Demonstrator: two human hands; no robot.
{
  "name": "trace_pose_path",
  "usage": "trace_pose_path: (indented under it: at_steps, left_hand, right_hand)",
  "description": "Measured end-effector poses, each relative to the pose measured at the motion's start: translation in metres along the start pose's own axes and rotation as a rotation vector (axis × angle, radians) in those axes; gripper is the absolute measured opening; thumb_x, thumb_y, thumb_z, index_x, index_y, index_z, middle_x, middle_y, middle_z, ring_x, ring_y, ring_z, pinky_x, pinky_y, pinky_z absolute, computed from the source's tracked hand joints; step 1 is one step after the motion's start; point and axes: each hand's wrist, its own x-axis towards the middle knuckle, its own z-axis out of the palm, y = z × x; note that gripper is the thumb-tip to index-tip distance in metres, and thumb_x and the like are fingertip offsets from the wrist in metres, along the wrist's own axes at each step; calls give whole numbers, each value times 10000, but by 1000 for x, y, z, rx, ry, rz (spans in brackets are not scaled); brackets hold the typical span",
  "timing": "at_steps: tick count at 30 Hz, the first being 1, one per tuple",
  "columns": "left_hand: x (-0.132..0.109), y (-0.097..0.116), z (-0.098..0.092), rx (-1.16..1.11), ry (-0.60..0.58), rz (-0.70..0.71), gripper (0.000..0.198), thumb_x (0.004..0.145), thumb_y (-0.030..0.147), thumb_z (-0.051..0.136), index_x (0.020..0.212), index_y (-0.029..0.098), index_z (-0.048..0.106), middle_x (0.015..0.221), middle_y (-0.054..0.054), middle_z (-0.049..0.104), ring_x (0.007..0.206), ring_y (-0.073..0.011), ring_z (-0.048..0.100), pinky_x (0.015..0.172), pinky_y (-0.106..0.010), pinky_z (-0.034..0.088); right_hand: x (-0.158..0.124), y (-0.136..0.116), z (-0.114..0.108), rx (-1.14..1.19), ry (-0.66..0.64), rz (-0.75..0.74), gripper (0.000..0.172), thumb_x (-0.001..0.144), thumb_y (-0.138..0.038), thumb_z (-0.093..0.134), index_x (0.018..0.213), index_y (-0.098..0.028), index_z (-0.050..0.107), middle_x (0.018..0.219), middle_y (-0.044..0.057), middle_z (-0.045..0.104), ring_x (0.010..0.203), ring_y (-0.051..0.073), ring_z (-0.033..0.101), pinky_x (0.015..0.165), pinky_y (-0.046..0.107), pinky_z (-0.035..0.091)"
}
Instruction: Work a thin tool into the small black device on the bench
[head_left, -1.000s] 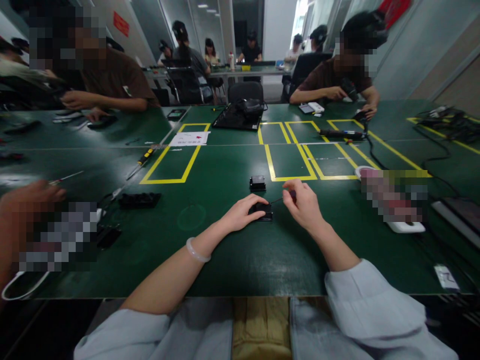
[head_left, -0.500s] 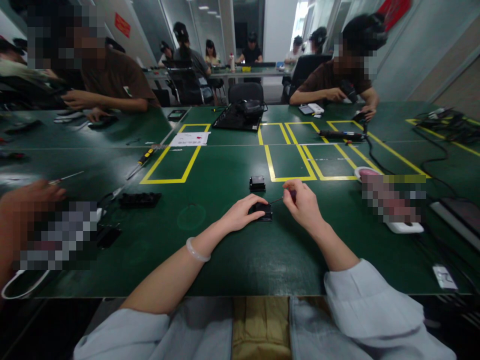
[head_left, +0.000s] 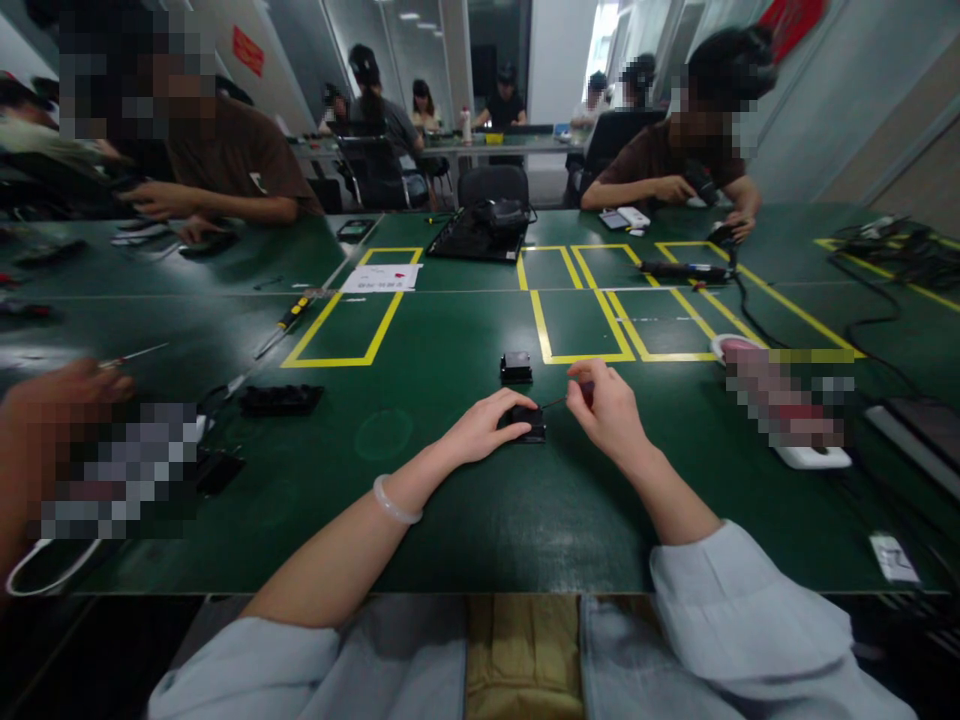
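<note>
My left hand [head_left: 484, 424] grips a small black plastic part [head_left: 534, 432] flat on the table, fingers over its top and thumb along its near side. My right hand [head_left: 609, 402] is closed around the handle of a small screwdriver [head_left: 555, 402]; its thin shaft points left at the part's right side. Whether the tip touches the part I cannot tell. Just beyond sits a second black part, block-shaped [head_left: 516, 367], which neither hand touches.
On the green table [head_left: 450, 520], a longer black part [head_left: 281, 400] and a yellow-black screwdriver [head_left: 292, 312] lie to the left. A phone in a white-rimmed case [head_left: 814, 456] lies right. A co-worker's hand [head_left: 67, 410] with a screwdriver is at far left; others sit across.
The view has shifted very slightly. Both hands, the screwdriver and the black parts keep the same places.
</note>
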Motion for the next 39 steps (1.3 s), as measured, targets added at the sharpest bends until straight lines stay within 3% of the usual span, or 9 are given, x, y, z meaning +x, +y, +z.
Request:
trace_pose_path:
  at_steps: [5, 12, 19, 27, 34, 39]
  left_hand:
    - [0, 1, 0, -3, 8, 12, 280, 931, 352, 520, 1173, 220, 571, 1127, -57, 599, 1059, -208, 565, 943, -335, 428]
    - [0, 0, 0, -8, 12, 11, 285, 932, 362, 518, 1174, 223, 573, 1137, -55, 600, 1065, -208, 567, 950, -338, 427]
    - [-1, 1, 0, -9, 5, 1, 290, 930, 373, 517, 1171, 220, 572, 1129, -60, 603, 1065, -216, 567, 947, -353, 433]
    - [-1, -1, 0, -7, 13, 4, 286, 926, 358, 533, 1175, 225, 572, 1135, -49, 602, 1067, -206, 569, 951, -331, 430]
    - [-1, -1, 1, -1, 2, -10, 296, 927, 366, 524, 1181, 221, 569, 1138, -62, 599, 1065, -215, 568, 945, -346, 435]
    - [0, 0, 0, -5, 6, -4, 286, 926, 356, 529, 1178, 227, 568, 1139, -55, 600, 1071, -213, 566, 949, -339, 430]
  right_hand:
    - [0, -2, -2, -17, -3, -4, 144, 858, -233, 475, 995, -218, 517, 728, 15, 583, 672, 187, 536, 685, 322, 438]
    - [-1, 1, 0, -23, -23, -7, 159, 917, -366, 480, 954, -219, 530, 752, 28, 600, 697, 189, 542, 688, 314, 437]
    - [0, -3, -1, 15, -12, -7, 132, 873, -253, 468, 990, -221, 522, 768, 29, 608, 703, 189, 564, 700, 328, 449]
    - [0, -3, -3, -8, -45, -26, 137, 932, -332, 450, 919, -222, 530, 771, 32, 623, 688, 181, 538, 693, 313, 428]
    - [0, -1, -1, -26, 5, -29, 105, 891, -233, 453, 961, -215, 528, 758, 27, 611, 671, 178, 537, 702, 316, 435]
    - [0, -1, -3, -23, -24, -31, 102, 902, -287, 471, 947, -217, 531, 736, 22, 602, 670, 182, 528, 694, 318, 428]
